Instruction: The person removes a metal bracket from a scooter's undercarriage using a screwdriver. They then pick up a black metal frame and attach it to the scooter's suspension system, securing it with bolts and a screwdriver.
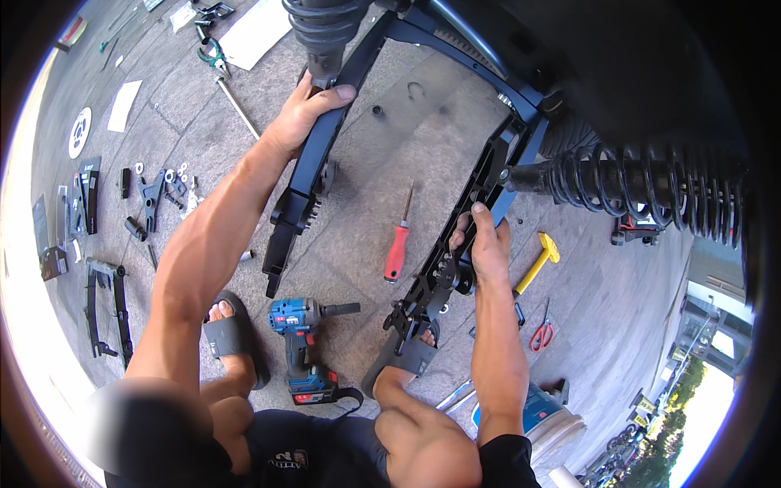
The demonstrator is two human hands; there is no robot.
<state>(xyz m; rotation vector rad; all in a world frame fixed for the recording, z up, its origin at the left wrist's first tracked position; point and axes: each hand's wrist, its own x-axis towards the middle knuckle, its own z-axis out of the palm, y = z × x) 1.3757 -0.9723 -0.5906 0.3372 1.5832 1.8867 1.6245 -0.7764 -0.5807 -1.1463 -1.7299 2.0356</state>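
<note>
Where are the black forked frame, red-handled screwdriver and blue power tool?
Black forked frame [322, 148]: head view, on its left-hand prong.
Red-handled screwdriver [399, 241]: head view, on the upper part of its handle.
Blue power tool [298, 351]: head view, on its grip.

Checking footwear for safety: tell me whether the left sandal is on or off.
On: the left sandal has a foot in it, toes showing beyond the strap.

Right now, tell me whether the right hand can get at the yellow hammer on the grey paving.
Probably yes, once it lets go: the right hand grips the black metal frame arm. The yellow hammer lies on the grey paving to that hand's right, with nothing visible between them.
</note>
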